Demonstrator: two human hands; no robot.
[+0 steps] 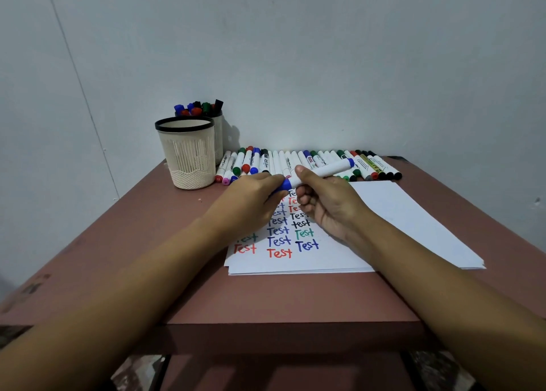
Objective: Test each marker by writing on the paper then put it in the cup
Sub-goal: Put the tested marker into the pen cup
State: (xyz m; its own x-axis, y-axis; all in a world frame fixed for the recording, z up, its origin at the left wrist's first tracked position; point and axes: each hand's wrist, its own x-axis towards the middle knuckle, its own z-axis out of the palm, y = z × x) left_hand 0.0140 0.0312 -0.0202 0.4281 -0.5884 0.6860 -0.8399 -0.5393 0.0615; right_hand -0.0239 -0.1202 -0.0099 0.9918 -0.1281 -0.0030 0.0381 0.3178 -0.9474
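A white marker with a blue cap (pixel 320 172) is held above the paper (pixel 413 222). My right hand (pixel 328 204) grips its white barrel, and my left hand (pixel 254 195) pinches the blue cap at the marker's left end. The paper stack bears several "Test" words in red, blue, green and black, partly hidden by both hands. A cream mesh cup with a black rim (pixel 187 152) stands at the back left; no markers show above its rim. Behind it a second cup (pixel 217 136) holds several markers.
A row of several markers (pixel 366 164) lies along the back edge of the reddish-brown table (pixel 266 296), against the grey wall. The table's front edge is near me, with a lower shelf beneath.
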